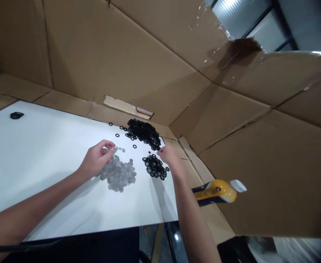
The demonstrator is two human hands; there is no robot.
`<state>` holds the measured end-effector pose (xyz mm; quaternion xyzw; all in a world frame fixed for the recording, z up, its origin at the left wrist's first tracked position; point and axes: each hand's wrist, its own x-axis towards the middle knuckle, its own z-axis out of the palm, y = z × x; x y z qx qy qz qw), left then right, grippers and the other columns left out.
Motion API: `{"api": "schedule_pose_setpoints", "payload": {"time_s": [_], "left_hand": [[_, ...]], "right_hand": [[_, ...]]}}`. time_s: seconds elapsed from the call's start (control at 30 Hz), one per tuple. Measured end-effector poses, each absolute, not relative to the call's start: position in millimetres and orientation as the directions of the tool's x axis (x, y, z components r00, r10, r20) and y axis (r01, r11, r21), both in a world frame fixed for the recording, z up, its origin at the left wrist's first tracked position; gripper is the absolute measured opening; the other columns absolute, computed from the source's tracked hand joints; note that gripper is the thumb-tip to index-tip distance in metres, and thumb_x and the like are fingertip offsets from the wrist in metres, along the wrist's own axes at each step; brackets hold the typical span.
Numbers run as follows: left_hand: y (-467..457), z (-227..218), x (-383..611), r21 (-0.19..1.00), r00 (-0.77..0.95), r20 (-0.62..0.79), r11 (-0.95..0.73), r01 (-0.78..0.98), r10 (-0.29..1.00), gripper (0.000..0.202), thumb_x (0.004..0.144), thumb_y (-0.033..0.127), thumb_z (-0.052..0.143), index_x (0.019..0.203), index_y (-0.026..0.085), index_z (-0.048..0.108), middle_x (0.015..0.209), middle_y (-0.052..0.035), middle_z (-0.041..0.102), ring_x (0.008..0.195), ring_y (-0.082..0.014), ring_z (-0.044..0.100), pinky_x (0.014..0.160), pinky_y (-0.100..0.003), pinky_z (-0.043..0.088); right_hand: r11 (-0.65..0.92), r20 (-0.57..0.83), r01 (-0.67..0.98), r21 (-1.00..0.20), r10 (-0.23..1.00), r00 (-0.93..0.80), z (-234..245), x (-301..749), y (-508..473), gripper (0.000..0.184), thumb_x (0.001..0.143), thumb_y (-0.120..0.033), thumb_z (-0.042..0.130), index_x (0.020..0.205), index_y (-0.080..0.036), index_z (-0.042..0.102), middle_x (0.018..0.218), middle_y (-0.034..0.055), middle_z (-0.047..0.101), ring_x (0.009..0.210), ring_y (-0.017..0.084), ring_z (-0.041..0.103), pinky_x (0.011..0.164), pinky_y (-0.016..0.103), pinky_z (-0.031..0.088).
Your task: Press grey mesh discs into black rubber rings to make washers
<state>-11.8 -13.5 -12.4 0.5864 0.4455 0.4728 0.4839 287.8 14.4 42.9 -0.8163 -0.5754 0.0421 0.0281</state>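
**Two bare hands working over grey discs and black rings on a white surface**

The white surface (40, 171) sits inside a booth of taped brown cardboard panels (259, 164), with a yellow bottle (215, 192) lying at its right and a small black piece (16, 115) near its far left corner. The left hand (96, 159) hovers at the top of a heap of small grey discs (118, 175), its fingers (108, 145) curled and pinched together; whether they grip a disc, I cannot tell. The right hand (169, 155) reaches between a large heap of black rings (144, 133) and a smaller heap of black rings (155, 167), its fingers (162, 149) half-bent, touching the larger heap's edge; any grip is hidden.
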Motion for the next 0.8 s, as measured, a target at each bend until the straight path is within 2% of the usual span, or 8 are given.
{"api": "schedule_pose_setpoints", "payload": {"time_s": [0.07, 0.13, 0.23, 0.4, 0.5, 0.6, 0.67, 0.8], "left_hand": [[-11.3, -13.7, -13.3, 0.989, 0.143, 0.127, -0.137, 0.06, 0.981, 0.025, 0.089, 0.044, 0.06, 0.101, 0.022, 0.062, 0.068, 0.0034, 0.061, 0.06, -0.0157, 0.062, 0.06, -0.026, 0.045], [-9.7, -13.8, -14.7, 0.988, 0.127, 0.135, -0.143, 0.056, 0.983, 0.023, 0.089, 0.043, 0.059, 0.1, 0.023, 0.062, 0.066, 0.0036, 0.06, 0.06, -0.0163, 0.062, 0.059, -0.026, 0.043], [-8.9, -11.8, -16.1, 0.987, 0.108, 0.136, -0.144, 0.065, 0.985, 0.023, 0.089, 0.043, 0.059, 0.099, 0.023, 0.062, 0.067, 0.0034, 0.061, 0.059, -0.016, 0.062, 0.059, -0.026, 0.043], [-10.4, -7.2, -16.5, 0.981, 0.107, 0.16, -0.17, 0.09, 0.981, 0.022, 0.09, 0.042, 0.057, 0.098, 0.022, 0.062, 0.068, 0.0034, 0.061, 0.059, -0.0151, 0.061, 0.057, -0.025, 0.043], [-9.0, -8.4, -15.7, 0.979, 0.107, 0.175, -0.185, 0.088, 0.979, 0.023, 0.089, 0.042, 0.058, 0.098, 0.022, 0.062, 0.075, 0.0022, 0.063, 0.059, -0.0146, 0.062, 0.057, -0.025, 0.045], [-4.4, -12.3, -15.2, 0.983, 0.147, 0.158, -0.17, 0.075, 0.977, 0.03, 0.087, 0.044, 0.062, 0.105, 0.021, 0.064, 0.081, -0.0001, 0.066, 0.061, -0.0156, 0.064, 0.062, -0.028, 0.051], [-0.7, -14.3, -16.0, 0.985, 0.216, 0.15, -0.164, 0.048, 0.965, 0.034, 0.086, 0.046, 0.065, 0.108, 0.02, 0.067, 0.08, -0.0019, 0.069, 0.065, -0.0175, 0.066, 0.067, -0.03, 0.053], [4.5, -13.2, -20.5, 0.985, 0.252, 0.166, -0.174, 0.01, 0.954, 0.028, 0.086, 0.045, 0.065, 0.091, 0.018, 0.069, 0.077, -0.0043, 0.072, 0.069, -0.0191, 0.069, 0.071, -0.031, 0.054]], "right_hand": [[-0.267, -0.065, 0.96, -0.079, 0.963, 0.262, 43.6, 273.2, 32.9, 0.025, 0.095, -0.035, 0.062, 0.112, -0.017, 0.065, 0.115, 0.0091, 0.066, 0.102, 0.02, 0.066, 0.088, 0.038, 0.056], [-0.146, -0.11, 0.984, -0.099, 0.985, 0.135, 39.0, 256.5, 51.3, 0.029, 0.096, -0.035, 0.06, 0.119, -0.018, 0.063, 0.123, 0.0091, 0.064, 0.107, 0.022, 0.064, 0.092, 0.043, 0.055], [-0.036, -0.182, 0.991, -0.126, 0.983, 0.013, 23.7, 237.3, 71.8, 0.033, 0.095, -0.035, 0.061, 0.123, -0.017, 0.061, 0.125, 0.0097, 0.063, 0.107, 0.023, 0.064, 0.091, 0.045, 0.056], [0.009, -0.189, 0.98, -0.198, 0.981, -0.047, 8.0, 236.5, 80.0, 0.034, 0.095, -0.035, 0.062, 0.124, -0.017, 0.06, 0.125, 0.0096, 0.062, 0.108, 0.023, 0.064, 0.091, 0.044, 0.056], [0.026, -0.14, 0.949, -0.314, 0.987, -0.074, 11.4, 235.5, 73.9, 0.03, 0.094, -0.035, 0.063, 0.116, -0.015, 0.063, 0.118, 0.0093, 0.065, 0.103, 0.022, 0.065, 0.088, 0.042, 0.056], [0.105, -0.046, 0.856, -0.506, 0.988, -0.148, 14.4, 215.5, 58.4, 0.023, 0.085, -0.031, 0.071, 0.098, -0.012, 0.067, 0.099, 0.0081, 0.07, 0.092, 0.017, 0.065, 0.084, 0.031, 0.052], [0.181, 0.013, 0.746, -0.641, 0.974, -0.225, 13.8, 194.4, 43.5, 0.027, 0.083, -0.036, 0.07, 0.099, -0.014, 0.065, 0.093, 0.0046, 0.071, 0.082, 0.014, 0.065, 0.075, 0.026, 0.051], [0.265, 0.12, 0.549, -0.793, 0.951, -0.285, 12.1, 160.7, 16.6, 0.033, 0.078, -0.046, 0.071, 0.091, -0.016, 0.065, 0.082, 0.0024, 0.07, 0.072, 0.014, 0.064, 0.066, 0.025, 0.049]]}}
